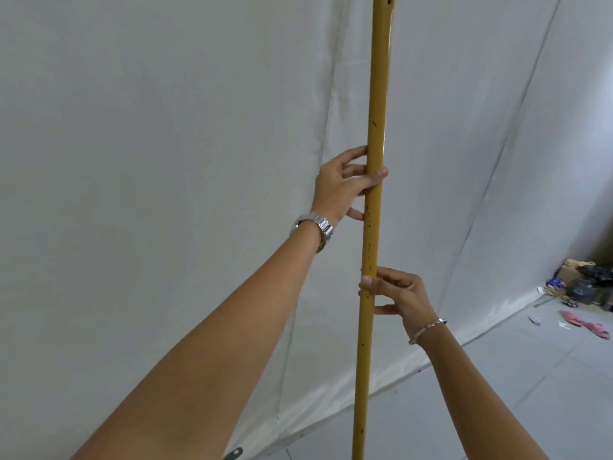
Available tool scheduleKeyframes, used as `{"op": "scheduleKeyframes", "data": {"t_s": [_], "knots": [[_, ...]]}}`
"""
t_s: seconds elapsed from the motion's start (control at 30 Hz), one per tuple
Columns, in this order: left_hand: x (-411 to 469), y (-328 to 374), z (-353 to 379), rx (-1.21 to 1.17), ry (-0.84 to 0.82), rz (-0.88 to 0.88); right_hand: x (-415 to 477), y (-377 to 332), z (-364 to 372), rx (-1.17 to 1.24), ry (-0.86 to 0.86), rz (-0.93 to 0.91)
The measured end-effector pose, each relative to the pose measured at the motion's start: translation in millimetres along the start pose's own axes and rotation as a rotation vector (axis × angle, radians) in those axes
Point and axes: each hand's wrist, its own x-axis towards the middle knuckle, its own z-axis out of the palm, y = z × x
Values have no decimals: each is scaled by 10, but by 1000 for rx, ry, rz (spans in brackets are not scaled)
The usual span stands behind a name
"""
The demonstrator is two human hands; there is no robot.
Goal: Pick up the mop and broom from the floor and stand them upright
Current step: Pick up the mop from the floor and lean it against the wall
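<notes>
A long yellow handle [378,94] stands nearly upright in front of a white cloth backdrop [166,127], running from the top edge to the bottom edge of the view. Its head is out of frame, so I cannot tell whether it is the mop or the broom. My left hand [345,184], with a metal watch on the wrist, grips the handle around its middle. My right hand [398,293], wearing a thin bangle, holds the handle lower down with fingers and thumb. A dark green tip [234,454] of another object pokes out at the bottom.
The white backdrop hangs down to a grey tiled floor [497,376]. At the far right corner lie a cardboard box and dark clutter [580,280], pink slippers [587,325] and small scraps of litter.
</notes>
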Motion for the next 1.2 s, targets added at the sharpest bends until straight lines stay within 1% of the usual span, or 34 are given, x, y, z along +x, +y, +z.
{"op": "scheduleKeyframes", "data": {"t_s": [0.2, 0.3, 0.4, 0.57, 0.7, 0.9, 1.2], "knots": [[41, 863, -641, 139, 72, 102, 71, -616, 876, 76, -55, -116], [-52, 1292, -1146, 214, 127, 141, 129, -834, 1487, 124, -109, -151], [-217, 1658, -1690, 293, 184, 165, 134, -999, 2150, 167, -198, -168], [-512, 2041, -2559, 393, 272, 183, 89, -1126, 3220, 243, -293, -178], [-714, 2248, -3290, 444, 312, 199, 64, -1146, 4055, 279, -332, -172], [-919, 2448, -4409, 484, 305, 183, 67, -1109, 5262, 318, -346, -150], [-976, 2379, -5615, 509, 315, 150, 197, -964, 6465, 330, -332, -106]]}}
